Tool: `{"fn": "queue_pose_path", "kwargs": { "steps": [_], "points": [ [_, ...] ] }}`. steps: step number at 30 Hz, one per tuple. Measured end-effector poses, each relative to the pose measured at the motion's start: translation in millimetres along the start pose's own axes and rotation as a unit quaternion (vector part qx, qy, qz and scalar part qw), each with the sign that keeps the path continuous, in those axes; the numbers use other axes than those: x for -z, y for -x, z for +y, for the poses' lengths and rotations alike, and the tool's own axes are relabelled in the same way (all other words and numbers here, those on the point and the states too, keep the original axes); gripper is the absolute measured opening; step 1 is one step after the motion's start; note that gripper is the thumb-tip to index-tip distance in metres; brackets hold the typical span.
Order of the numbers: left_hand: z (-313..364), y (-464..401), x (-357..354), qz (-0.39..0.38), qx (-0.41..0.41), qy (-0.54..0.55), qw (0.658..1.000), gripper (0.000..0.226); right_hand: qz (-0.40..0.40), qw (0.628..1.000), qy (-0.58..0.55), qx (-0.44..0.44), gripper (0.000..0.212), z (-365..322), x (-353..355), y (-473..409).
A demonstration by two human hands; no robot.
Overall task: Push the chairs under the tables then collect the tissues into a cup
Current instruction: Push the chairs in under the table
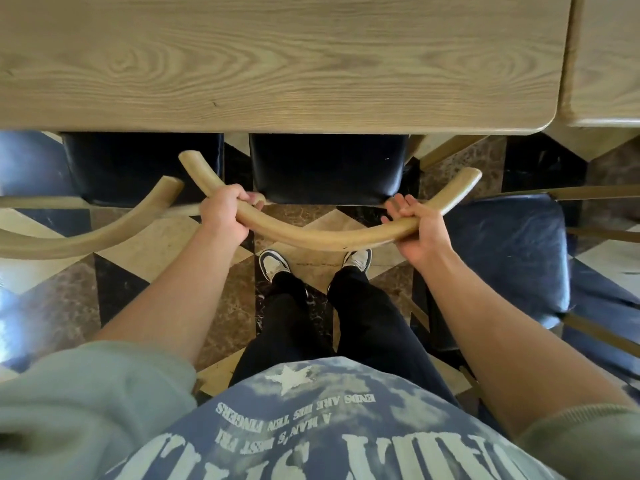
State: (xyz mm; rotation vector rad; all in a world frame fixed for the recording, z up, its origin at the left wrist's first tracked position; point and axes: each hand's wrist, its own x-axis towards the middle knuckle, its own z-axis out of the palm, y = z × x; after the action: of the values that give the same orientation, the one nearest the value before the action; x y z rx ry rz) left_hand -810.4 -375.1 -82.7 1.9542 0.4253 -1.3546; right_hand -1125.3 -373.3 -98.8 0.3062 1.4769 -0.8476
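Note:
A chair with a curved light-wood backrest [322, 237] and a black seat [329, 168] stands in front of me, its seat partly under the wooden table [277, 64]. My left hand [225, 213] grips the left part of the backrest, fingers curled over it. My right hand [414, 230] holds the right part, thumb under the rail and fingers loosely raised over it. No tissues or cup are in view.
A second chair's backrest [86, 233] and black seat [138, 168] lie to the left. A third chair with a blue-black seat [509, 251] stands out from the table at right. A second table [606, 57] adjoins at the far right. The floor is patterned tile [145, 244].

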Motion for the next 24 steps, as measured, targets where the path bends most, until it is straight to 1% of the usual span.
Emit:
{"fn": "queue_pose_path", "kwargs": {
  "steps": [2,4,9,11,13,15,16,18,20,22,24],
  "points": [
    [-3,-1,1,0.0,-0.001,0.013,1.0,0.035,-0.003,1.0,0.008,-0.005,0.04,-2,1,-4],
    [-3,-2,1,0.003,-0.009,0.015,1.0,0.041,0.011,1.0,0.017,-0.017,0.034,-4,-1,-4],
    [-1,-4,4,-0.014,-0.01,0.016,1.0,0.047,0.042,0.998,0.041,-0.014,0.044,-5,-5,0],
    [1,-5,7,-0.025,0.005,0.017,1.0,0.047,0.045,0.998,0.048,-0.013,0.04,-6,-6,3],
    [1,-7,11,-0.035,0.02,0.018,0.999,0.042,0.048,0.997,0.057,-0.013,0.037,-9,-6,5],
    [0,-6,16,-0.046,0.017,-0.01,0.999,0.037,0.05,0.996,0.075,-0.012,0.038,-12,-6,8],
    [-2,-5,19,-0.056,0.009,-0.036,0.998,0.042,0.051,0.995,0.086,-0.012,0.039,-13,-6,10],
    [-4,-1,28,-0.08,-0.008,-0.082,0.993,0.06,0.054,0.994,0.097,-0.012,0.043,-12,-8,15],
    [-8,4,36,-0.111,-0.015,-0.114,0.987,0.067,0.064,0.993,0.101,-0.006,0.043,-12,-10,18],
    [-12,9,47,-0.14,-0.019,-0.135,0.981,0.061,0.077,0.991,0.105,0.003,0.036,-10,-12,23],
    [-17,11,57,-0.17,-0.015,-0.127,0.977,0.05,0.09,0.989,0.113,0.013,0.021,-6,-15,30]
  ]
}}
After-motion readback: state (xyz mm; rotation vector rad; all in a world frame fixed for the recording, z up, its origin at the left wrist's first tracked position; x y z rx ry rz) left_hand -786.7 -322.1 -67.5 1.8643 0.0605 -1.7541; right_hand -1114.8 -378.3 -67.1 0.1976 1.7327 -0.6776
